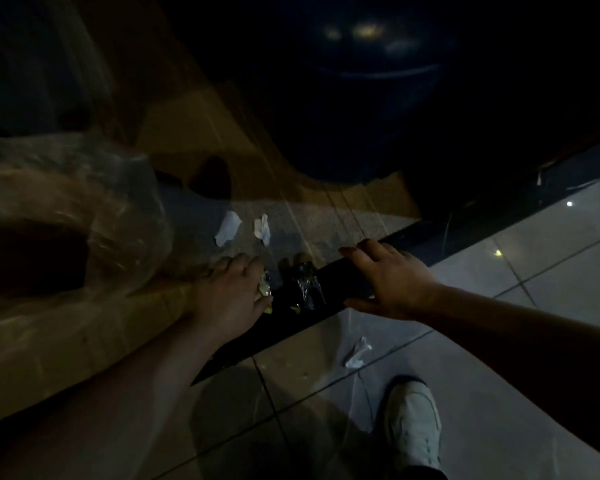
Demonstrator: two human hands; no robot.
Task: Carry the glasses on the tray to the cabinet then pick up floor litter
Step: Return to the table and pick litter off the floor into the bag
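Crinkled yellowish wrapper (265, 287): pinched in left hand (231, 299). Right hand (385, 280): spread open, empty, on black threshold strip (340, 282). White paper scraps (227, 227): floor.

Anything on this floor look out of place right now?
Yes: loose litter. Two white paper scraps lie on the speckled floor beyond the hands, another crumpled scrap sits on the tiles near the white shoe, and clear plastic wrap lies on the dark strip.
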